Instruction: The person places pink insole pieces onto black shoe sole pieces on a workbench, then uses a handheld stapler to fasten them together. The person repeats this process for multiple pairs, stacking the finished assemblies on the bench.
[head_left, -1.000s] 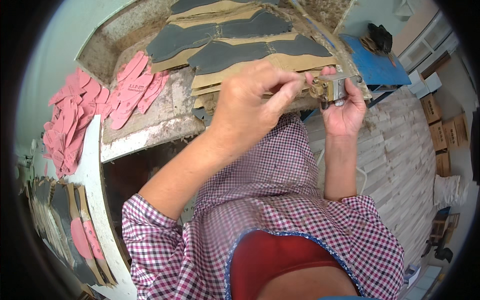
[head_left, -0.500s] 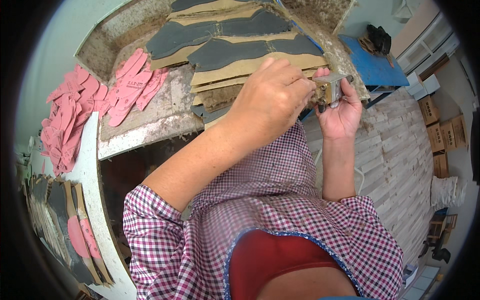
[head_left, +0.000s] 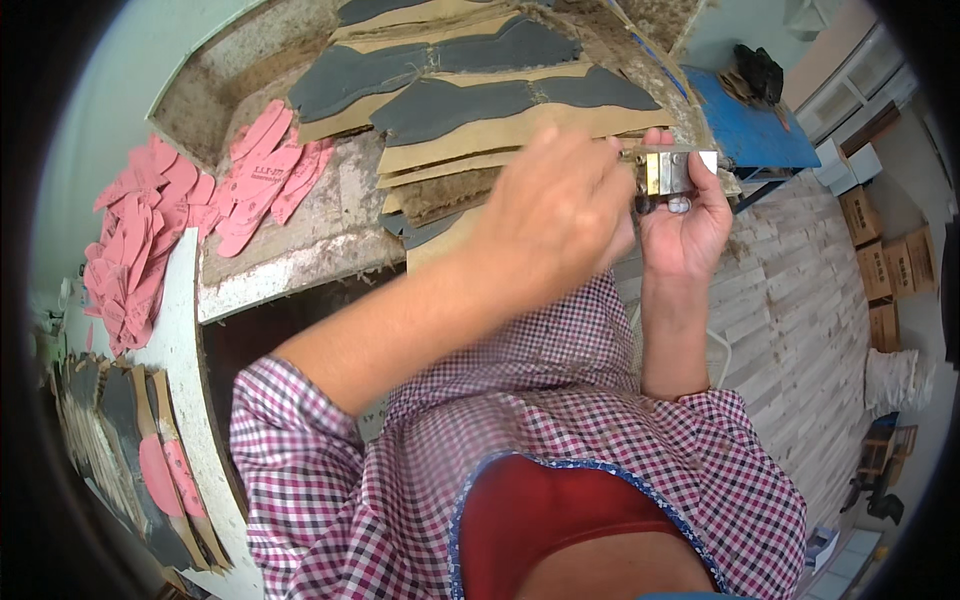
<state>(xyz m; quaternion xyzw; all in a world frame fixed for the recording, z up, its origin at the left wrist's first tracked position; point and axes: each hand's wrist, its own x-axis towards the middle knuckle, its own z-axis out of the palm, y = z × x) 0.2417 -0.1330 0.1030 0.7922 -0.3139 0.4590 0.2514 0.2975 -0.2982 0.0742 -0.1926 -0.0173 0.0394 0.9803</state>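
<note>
My right hand (head_left: 685,235) grips a small metal block-shaped device (head_left: 672,173), silver with a brassy left side, between thumb and fingers. A rounded shiny part shows under the block, beside the palm. My left hand (head_left: 560,200) is at the block's left side, its fingers curled and blurred by motion. What the left fingers pinch, if anything, is hidden. Just beyond my hands lies a stack of tan sheets (head_left: 470,135) with dark grey shaped pieces (head_left: 520,93) on top.
Pink sole-shaped pieces (head_left: 130,240) are heaped on the dusty worktable (head_left: 330,215) at the left. More layered pieces (head_left: 130,450) stand at the lower left. A blue table (head_left: 745,125) and cardboard boxes (head_left: 890,260) are at the right, above a wood-patterned floor (head_left: 790,290).
The metal block has turned in my right hand, so its shiny faces show differently. My left hand has shifted slightly and is now blurred, still beside the block.
</note>
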